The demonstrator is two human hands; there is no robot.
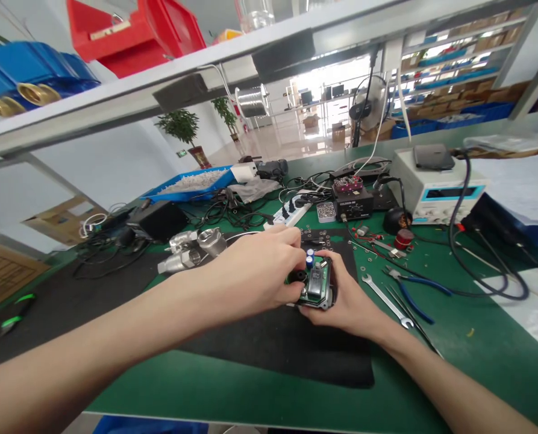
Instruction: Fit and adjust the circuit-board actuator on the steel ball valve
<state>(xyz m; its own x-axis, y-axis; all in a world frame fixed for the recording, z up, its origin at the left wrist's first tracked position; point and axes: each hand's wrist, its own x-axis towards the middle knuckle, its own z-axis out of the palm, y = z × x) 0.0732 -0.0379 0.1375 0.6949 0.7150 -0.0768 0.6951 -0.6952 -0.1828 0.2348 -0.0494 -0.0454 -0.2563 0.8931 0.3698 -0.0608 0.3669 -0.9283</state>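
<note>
Over the matte black mat (273, 343): small open unit w/ green circuit board (316, 286), btwn 2 bare hands

Far L, pair of cutters w/ green-&-black handles (18, 313) lies on mat. Next, black box-shaped device (158, 220) sits amid tangled dark cables. Beyond it, shallow blue plastic tray (155, 194) holds lots of small whitish pcs. Nearer, shiny silver metal fittings (191, 244) lie in a cluster, L of the hands.

Mid-view, L hand (278, 265): fingers bent in, thumb nr them, at unit's L side; can't tell if fingertips pinch a part. White power strip (291, 210) lies behind. Unit is raised over mat's R part, board side up, tilted; 2 blue cylindrical caps (309, 259) & a black block show on it. R hand (345, 295) is part-closed round the casing's R side, thumb & fingers on opposite edges, firm hold.

Farther R on the green benchtop (458, 337): silver open-ended wrench (388, 301), then blue-handled pliers (397, 276) w/ handles spread. Behind these, beige bench instrument w/ blue-edged display (449, 204), dark flat device (434, 157) on top.
</note>
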